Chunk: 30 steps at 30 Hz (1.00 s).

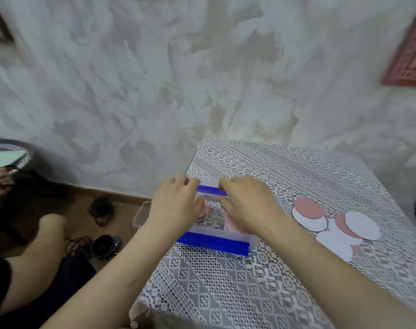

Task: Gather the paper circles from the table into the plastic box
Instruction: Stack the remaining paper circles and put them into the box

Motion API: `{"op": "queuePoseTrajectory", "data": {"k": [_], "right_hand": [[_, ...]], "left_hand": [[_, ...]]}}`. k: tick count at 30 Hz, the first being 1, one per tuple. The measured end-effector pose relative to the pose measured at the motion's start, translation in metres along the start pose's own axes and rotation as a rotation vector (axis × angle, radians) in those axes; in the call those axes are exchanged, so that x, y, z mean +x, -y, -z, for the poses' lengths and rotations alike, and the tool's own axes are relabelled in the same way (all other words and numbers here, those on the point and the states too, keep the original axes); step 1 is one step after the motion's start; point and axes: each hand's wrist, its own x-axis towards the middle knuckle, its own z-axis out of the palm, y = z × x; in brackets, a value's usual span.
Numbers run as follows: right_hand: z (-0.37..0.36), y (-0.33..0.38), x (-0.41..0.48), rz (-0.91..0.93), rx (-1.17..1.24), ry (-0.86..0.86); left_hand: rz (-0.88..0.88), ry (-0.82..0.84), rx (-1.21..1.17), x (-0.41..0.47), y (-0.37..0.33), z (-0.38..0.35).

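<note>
Nearest me, 2 bare forearms reach out over a table draped in a white lace tablecloth (pixel 226 281). The clear plastic box (pixel 216 216) sits on that cloth near the table's left edge, with 1 blue clip (pixel 211 243) along its near side and another blue clip (pixel 208 189) along its far side.

Both hands lie on top of the box. The left hand (pixel 176 205) covers its left part, fingers curled round the far left corner. The right hand (pixel 247 205) covers its right part, fingers bent and their tips hooked onto the far blue clip. Between the 2 hands, pink circles (pixel 206 208) show through the clear plastic inside the box.

The loose paper circles (pixel 359 224), pink and white, lie overlapping in 2 heaps on the cloth to the right of the box, apart from the right hand and touched by neither hand.

Off the table's left edge, on the wooden floor, stand a small clear container (pixel 140 213) and coils of black cable (pixel 102 210). Another person's bare leg (pixel 35 252) is bent there too, and their hand (pixel 0 179) is at the far left.

Behind everything is a mottled pale wall (pixel 202 79), with a red patterned cloth (pixel 409 55) at the upper right.
</note>
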Motion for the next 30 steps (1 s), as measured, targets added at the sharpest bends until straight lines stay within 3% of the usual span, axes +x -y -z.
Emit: {"op": "queuePoseTrajectory", "data": {"k": [14, 23, 30], "right_hand": [[0.049, -0.095, -0.099, -0.224, -0.054, 0.004], [0.013, -0.154, -0.166, -0.433, 0.017, 0.132], [-0.019, -0.16, -0.177, -0.532, 0.187, 0.226]], "left_hand": [[-0.284, -0.001, 0.093, 0.022, -0.138, -0.006], [-0.418, 0.077, -0.015, -0.011, -0.216, -0.069], [-0.35, 0.028, -0.219, -0.039, -0.221, -0.08]]}}
